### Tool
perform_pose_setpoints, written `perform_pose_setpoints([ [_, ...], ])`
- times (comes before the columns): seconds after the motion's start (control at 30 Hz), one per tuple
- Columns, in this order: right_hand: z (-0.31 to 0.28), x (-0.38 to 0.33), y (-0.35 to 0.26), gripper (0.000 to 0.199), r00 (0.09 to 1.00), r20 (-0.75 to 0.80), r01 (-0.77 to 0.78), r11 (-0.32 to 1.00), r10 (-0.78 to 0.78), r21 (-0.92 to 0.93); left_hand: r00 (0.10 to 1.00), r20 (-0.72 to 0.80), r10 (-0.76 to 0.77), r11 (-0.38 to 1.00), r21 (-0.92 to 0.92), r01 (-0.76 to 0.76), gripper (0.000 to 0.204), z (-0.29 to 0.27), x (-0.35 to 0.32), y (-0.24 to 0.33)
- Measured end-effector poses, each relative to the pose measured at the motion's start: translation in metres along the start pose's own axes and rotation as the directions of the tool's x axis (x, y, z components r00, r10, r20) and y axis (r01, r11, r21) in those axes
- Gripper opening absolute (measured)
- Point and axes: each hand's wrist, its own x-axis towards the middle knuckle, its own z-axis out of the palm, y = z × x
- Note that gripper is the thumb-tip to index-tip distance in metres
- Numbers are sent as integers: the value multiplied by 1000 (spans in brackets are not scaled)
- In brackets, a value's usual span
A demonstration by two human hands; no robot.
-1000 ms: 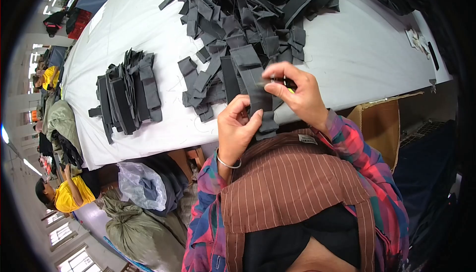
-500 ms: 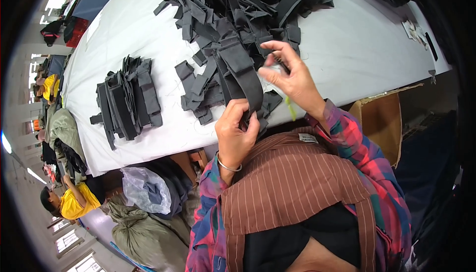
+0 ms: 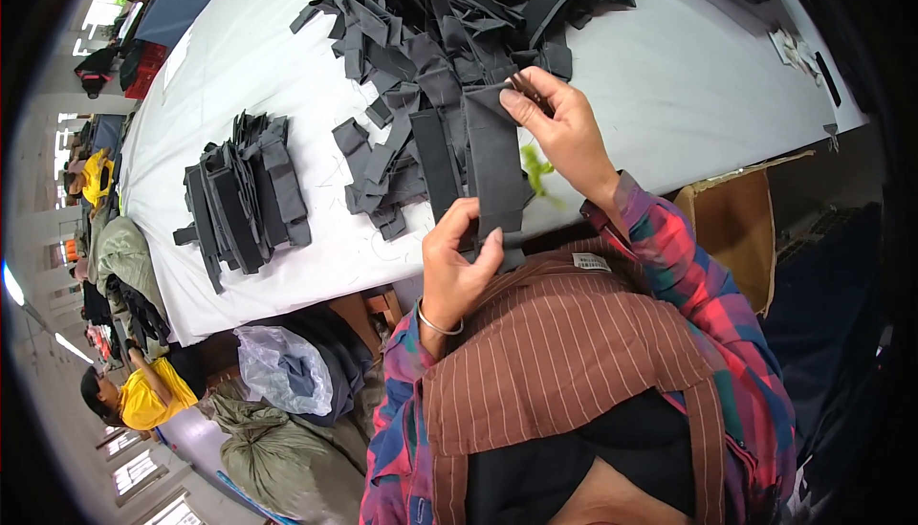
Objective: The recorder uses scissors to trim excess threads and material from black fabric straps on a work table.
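A dark grey fabric strip (image 3: 494, 157) is stretched between my two hands over the table's near edge. My left hand (image 3: 457, 252) pinches its lower end between thumb and fingers. At the upper end, my right hand (image 3: 562, 128) grips a corner with thumb and fingertips. Something slim and dark (image 3: 532, 93) shows among the right fingers, too hidden to name. A bright green cord or ribbon (image 3: 538, 169), smeared by motion, dangles below that hand. Just left of the held strip is another dark strip (image 3: 435, 162). Beyond my hands lies a large loose heap of similar strips (image 3: 430, 18).
A neater stack of dark strips (image 3: 247, 195) sits left on the white-covered table (image 3: 354, 267). An opened cardboard box (image 3: 732, 229) stands below the right edge. Under the left edge are a clear plastic bag (image 3: 282, 367) and olive sacks (image 3: 277, 458). A person in yellow (image 3: 158, 391) is farther left.
My right hand has closed on the strip's upper end, having been apart from it with fingers spread. The strip, curled over before, is now drawn out flat. My left hand keeps its hold.
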Motion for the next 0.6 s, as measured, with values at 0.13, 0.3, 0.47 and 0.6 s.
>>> perform_pose_setpoints([
  [0.13,-1,-4,-15,9,975,53,-220,949,214,226,990,20,-138,941,-309,137,39,-12,-2,-9],
  [0.3,-2,-10,-6,8,920,234,-389,797,313,463,970,-165,-176,875,-478,78,47,-9,10,-8],
  [0.47,13,-21,-5,6,913,300,-379,846,276,375,925,246,-288,698,-607,379,55,-9,15,-10],
  [0.6,8,-17,-8,6,886,384,-391,864,259,319,921,195,-336,720,-578,385,51,-18,14,-8],
])
